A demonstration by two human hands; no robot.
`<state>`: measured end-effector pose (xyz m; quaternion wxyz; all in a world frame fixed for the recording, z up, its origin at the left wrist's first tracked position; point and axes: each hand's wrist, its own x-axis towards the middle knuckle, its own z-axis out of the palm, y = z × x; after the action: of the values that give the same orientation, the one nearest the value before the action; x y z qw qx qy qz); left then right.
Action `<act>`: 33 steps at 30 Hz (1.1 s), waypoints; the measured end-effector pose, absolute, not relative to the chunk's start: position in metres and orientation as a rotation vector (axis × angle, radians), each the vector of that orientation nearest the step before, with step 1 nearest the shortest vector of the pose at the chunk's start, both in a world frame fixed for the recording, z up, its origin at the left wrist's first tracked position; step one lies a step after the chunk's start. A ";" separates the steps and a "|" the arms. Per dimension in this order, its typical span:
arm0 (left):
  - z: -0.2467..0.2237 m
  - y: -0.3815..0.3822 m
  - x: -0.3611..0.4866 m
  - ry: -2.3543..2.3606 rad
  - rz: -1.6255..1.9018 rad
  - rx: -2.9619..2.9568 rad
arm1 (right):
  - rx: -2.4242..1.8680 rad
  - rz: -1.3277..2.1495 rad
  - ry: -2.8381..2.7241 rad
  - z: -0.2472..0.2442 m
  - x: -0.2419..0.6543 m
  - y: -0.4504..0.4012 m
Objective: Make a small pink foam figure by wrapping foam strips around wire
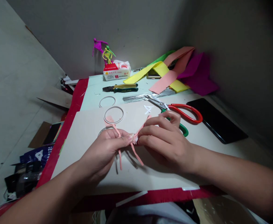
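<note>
My left hand and my right hand meet over a pale card board, pinching thin pink paper strips between their fingertips. The strips fan out above and below my fingers, and their joined middle is hidden by my fingertips. Just beyond my left hand lie several thin wire rings, one with a scrap of pink paper on it. Scissors with red and green handles lie partly under my right hand, whose fingers cover part of the green handle.
Pliers, a bundle of thin metal rods, and wide yellow, pink, green and purple paper strips lie at the back of the table. There are also a tissue packet, small colourful wire figures, and a black phone.
</note>
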<state>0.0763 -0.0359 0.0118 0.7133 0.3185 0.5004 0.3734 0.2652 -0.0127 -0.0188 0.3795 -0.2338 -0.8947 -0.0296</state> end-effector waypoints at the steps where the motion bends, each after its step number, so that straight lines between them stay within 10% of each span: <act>1: 0.011 -0.036 0.076 1.103 0.834 0.710 | -0.595 -0.077 -2.284 -0.019 0.265 -0.012; 33: 0.004 -0.037 0.081 0.952 0.889 0.753 | -0.722 0.266 -2.174 -0.017 0.264 -0.012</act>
<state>0.0812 -0.0365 0.0044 0.7301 0.3422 0.4323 0.4038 0.2636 -0.0123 -0.0167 0.4059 -0.2860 -0.8616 0.1053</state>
